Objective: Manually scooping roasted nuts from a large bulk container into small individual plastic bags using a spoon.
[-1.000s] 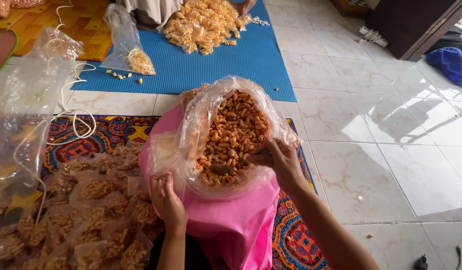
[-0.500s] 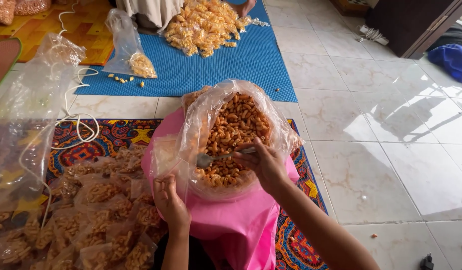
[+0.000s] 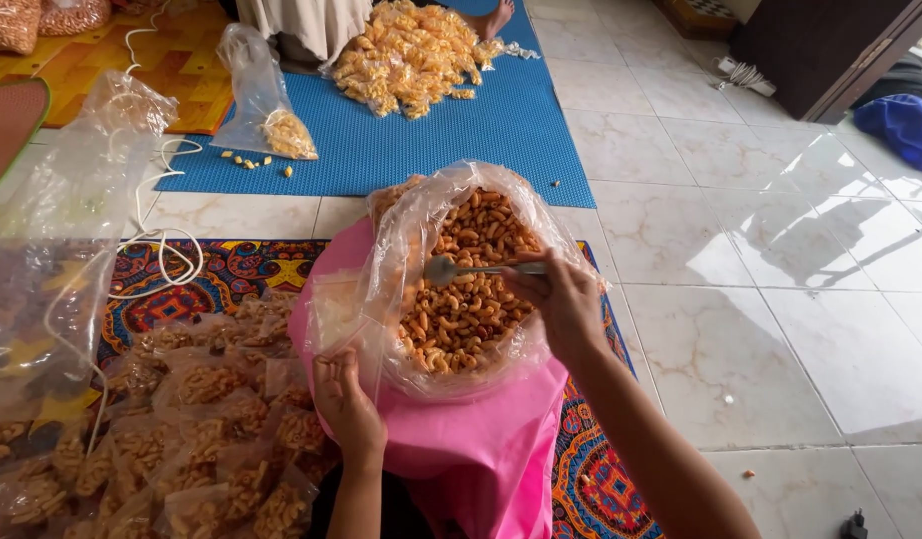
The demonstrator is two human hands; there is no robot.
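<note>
So I've got the big clear plastic bag [image 3: 421, 230] of curly orange snack pieces [image 3: 471, 299] sitting right in front of me on a pink cloth [image 3: 481, 449], mouth rolled open. My right hand [image 3: 561, 299] is over the right side of the bag, fingers pinched around the handle of a metal spoon [image 3: 461, 269], and the spoon's bowl hangs just above the snacks near the middle of the pile. My left hand [image 3: 346, 404] is down at the lower left edge of the big bag, clenched around a small empty clear bag [image 3: 341, 319] that stands up against the big bag's side, just beside the spoon end. To my left on the patterned mat [image 3: 211, 274] there's a heap of already filled little packets [image 3: 201, 429], touching the pink cloth. Further out, a blue mat [image 3: 461, 140] on the tiled floor [image 3: 760, 279] carries another pile of yellow packets [image 3: 411, 55], well away from both hands.
</note>
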